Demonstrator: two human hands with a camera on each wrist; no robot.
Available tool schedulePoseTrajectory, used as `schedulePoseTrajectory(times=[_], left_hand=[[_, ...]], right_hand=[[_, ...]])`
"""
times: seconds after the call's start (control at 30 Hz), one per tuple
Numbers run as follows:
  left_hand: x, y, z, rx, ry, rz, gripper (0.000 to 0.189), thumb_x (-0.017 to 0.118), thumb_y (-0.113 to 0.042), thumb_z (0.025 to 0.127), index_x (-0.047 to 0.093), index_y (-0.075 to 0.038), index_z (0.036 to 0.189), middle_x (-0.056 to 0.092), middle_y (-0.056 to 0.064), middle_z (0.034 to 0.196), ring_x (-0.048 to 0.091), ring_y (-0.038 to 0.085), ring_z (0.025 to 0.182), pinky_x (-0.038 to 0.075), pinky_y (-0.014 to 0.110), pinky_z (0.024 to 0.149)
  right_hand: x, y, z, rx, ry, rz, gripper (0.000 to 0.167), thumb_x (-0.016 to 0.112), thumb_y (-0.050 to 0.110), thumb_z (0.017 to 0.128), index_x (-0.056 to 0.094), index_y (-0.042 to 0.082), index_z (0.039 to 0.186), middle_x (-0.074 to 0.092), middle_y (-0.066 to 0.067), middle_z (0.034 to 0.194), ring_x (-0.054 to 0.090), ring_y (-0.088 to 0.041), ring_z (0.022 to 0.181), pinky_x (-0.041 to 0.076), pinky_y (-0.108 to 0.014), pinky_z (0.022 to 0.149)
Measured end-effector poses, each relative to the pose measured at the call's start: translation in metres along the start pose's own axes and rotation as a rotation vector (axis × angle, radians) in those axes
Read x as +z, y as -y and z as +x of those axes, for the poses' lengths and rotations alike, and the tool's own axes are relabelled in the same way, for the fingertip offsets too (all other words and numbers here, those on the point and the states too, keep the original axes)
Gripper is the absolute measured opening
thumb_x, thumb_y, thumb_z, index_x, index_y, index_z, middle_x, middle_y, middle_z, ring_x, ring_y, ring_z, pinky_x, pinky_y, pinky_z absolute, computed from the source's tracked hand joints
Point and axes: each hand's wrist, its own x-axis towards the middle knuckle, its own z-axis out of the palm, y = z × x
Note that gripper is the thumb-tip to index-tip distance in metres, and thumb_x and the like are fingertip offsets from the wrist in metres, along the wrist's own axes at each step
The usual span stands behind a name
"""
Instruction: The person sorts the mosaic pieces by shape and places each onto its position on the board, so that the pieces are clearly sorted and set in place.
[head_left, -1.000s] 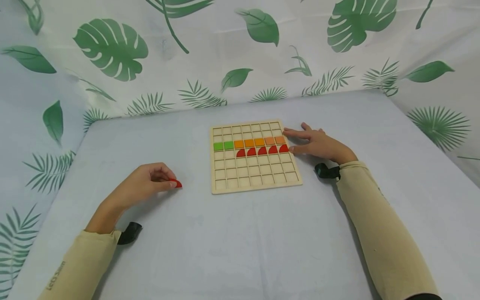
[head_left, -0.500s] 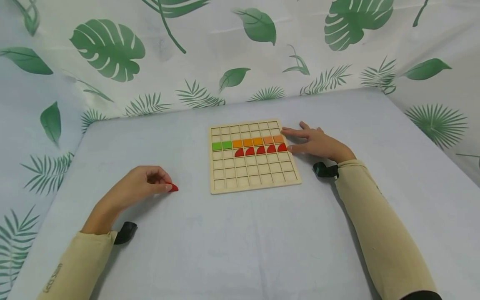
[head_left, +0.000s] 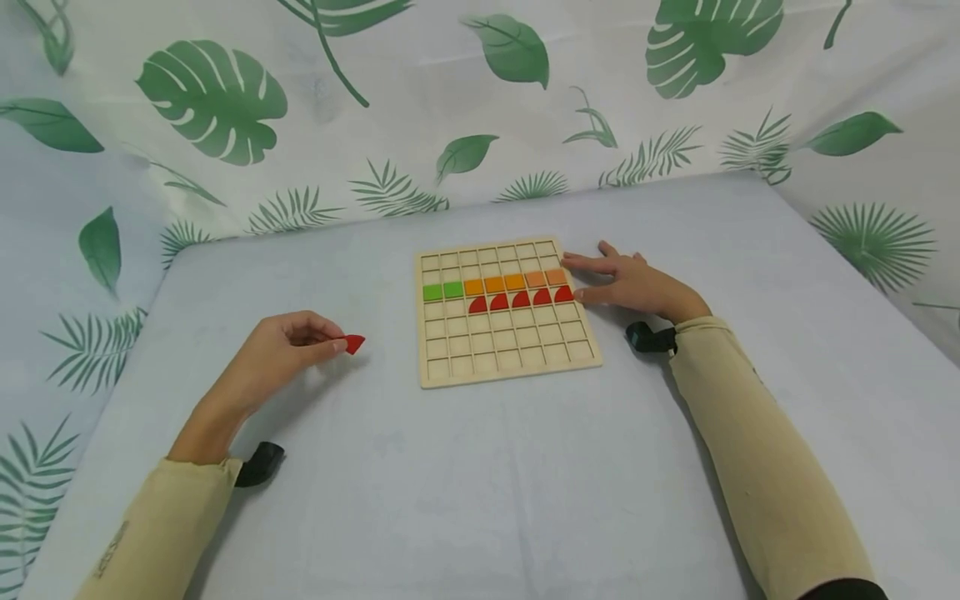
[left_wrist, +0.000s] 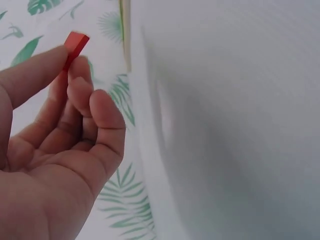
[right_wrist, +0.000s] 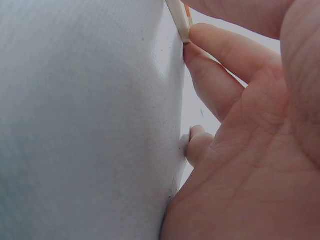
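My left hand [head_left: 281,350] pinches a red quarter-circle piece [head_left: 355,343] between thumb and fingertips, above the table and left of the board. In the left wrist view the red piece [left_wrist: 76,44] sticks out past the thumb tip, its flat edge showing. A wooden grid board [head_left: 510,364] lies on the table. One of its rows carries green, orange and peach squares; the row below has several red quarter-circles [head_left: 521,298]. At the board's right edge my right hand [head_left: 637,287] rests with fingers spread, and the right wrist view has its fingertips against the board's side [right_wrist: 177,20].
A pale cloth covers the table [head_left: 465,483]. Behind it hangs a white curtain [head_left: 420,92] with green leaf prints, also down both sides. A black wrist strap piece [head_left: 260,464] juts from the left sleeve, another [head_left: 649,338] from the right.
My left hand dipped toward the table with the red piece, then rose, and the piece now sits higher and turned in the fingers. The right hand stays at the board's edge.
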Motion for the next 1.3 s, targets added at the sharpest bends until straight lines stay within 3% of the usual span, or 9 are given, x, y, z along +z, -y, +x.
schedulePoseTrajectory(times=[0.3,0.63,1.3], left_hand=[[0.006,-0.012,0.012,0.021,-0.029,-0.198,0.033,0.078,-0.025,0.101,0.071,0.0,0.122,0.075,0.003,0.105,0.065,0.025,0.101,0.053,0.032,0.089],[0.022,-0.028,0.03,0.014,-0.034,-0.345,0.031,0.075,-0.018,0.101,0.068,0.005,0.12,0.076,0.0,0.099,0.066,0.027,0.099,0.053,0.037,0.096],[0.041,-0.059,0.056,0.041,-0.044,-0.42,0.029,0.073,-0.017,0.104,0.067,0.003,0.124,0.073,0.007,0.112,0.061,0.035,0.107,0.051,0.041,0.103]], right_hand=[[-0.001,-0.001,-0.001,-0.014,-0.007,-0.011,0.075,0.071,0.042,0.102,0.04,0.021,0.167,-0.001,-0.029,0.175,-0.012,-0.049,0.16,-0.015,-0.072,0.119],[0.0,-0.002,0.001,-0.03,-0.016,-0.031,0.074,0.071,0.043,0.102,0.041,0.02,0.167,0.004,-0.03,0.174,-0.006,-0.047,0.161,-0.014,-0.071,0.12],[0.001,0.001,-0.001,-0.042,-0.022,-0.035,0.072,0.07,0.04,0.103,0.041,0.018,0.166,0.012,-0.029,0.174,-0.007,-0.045,0.162,-0.013,-0.072,0.119]])
